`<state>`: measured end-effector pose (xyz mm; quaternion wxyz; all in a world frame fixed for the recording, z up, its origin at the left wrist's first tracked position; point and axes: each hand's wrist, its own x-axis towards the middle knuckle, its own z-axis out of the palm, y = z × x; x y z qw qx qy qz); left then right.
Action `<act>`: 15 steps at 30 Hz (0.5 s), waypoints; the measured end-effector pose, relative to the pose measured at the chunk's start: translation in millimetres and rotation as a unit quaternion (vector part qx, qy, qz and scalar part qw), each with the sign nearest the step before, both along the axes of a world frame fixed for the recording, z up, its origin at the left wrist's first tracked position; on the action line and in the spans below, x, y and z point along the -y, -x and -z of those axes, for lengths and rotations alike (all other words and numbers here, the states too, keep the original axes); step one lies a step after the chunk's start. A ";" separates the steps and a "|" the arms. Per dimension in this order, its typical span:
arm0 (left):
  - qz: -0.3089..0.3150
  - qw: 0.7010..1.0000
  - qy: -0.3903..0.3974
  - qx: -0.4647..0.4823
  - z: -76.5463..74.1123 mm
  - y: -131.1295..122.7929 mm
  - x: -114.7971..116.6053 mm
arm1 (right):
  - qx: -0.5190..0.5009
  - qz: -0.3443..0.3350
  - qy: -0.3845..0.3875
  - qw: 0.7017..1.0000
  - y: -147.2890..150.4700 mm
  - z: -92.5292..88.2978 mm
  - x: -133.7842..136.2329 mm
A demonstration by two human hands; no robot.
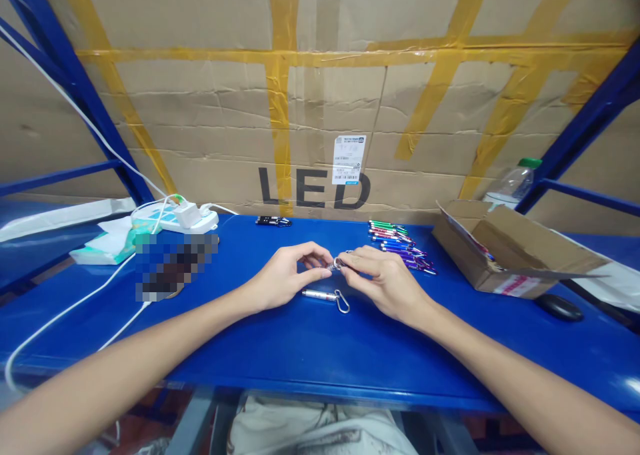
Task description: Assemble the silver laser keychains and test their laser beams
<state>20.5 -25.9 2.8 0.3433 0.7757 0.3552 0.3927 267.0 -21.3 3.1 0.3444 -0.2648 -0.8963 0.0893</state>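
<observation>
Two hands: left hand (285, 275) and right hand (383, 278) meet mid-table at a small silver metal piece (337, 264).
Right fingers: thumb and forefinger pinched on the piece.
Left fingers: thumb and fingertips curved in at its other side; can't tell if clamped, too small.
Silver tube: silver tube (320, 296) lies on the table just below the fingertips, carabiner clip (343, 302) at its right end.
Near edge: both forearms cross it; a wide band of blue tabletop (310, 358) runs between tube and edge.
Left side: blue surface between left hand and pixelated item (175, 268); power strip (200, 223) and tissue pack (103, 245) farther out, white cable (65, 308) trailing over the table.
Right side: coloured tubes (397, 245) just beyond right hand, tightest spot; open box (460, 255) well off, black mouse (559, 307) by its base.
Back edge: black clips (273, 221) near the cardboard wall (220, 128).
Materials: tabletop smooth, glossy; wall creased, yellow-brown tape (277, 101), black LED lettering.
Shapes: tubes slim, shiny, in green, red, blue, purple rows; carabiner a bent-wire loop; box flaps splayed; mouse a smooth oval.
</observation>
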 end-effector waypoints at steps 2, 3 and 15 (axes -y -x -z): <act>-0.013 1.000 -0.019 -0.002 -0.5 0.8 -0.9 | 0.001 0.005 0.002 1.000 1.1 0.0 0.6; -0.022 0.999 -0.035 -0.010 -0.7 1.4 -1.2 | 0.004 0.010 0.006 1.000 1.7 -0.4 0.8; -0.041 0.959 -0.153 -0.237 -2.7 9.6 -1.6 | 0.053 0.073 0.045 0.995 1.3 4.4 -4.4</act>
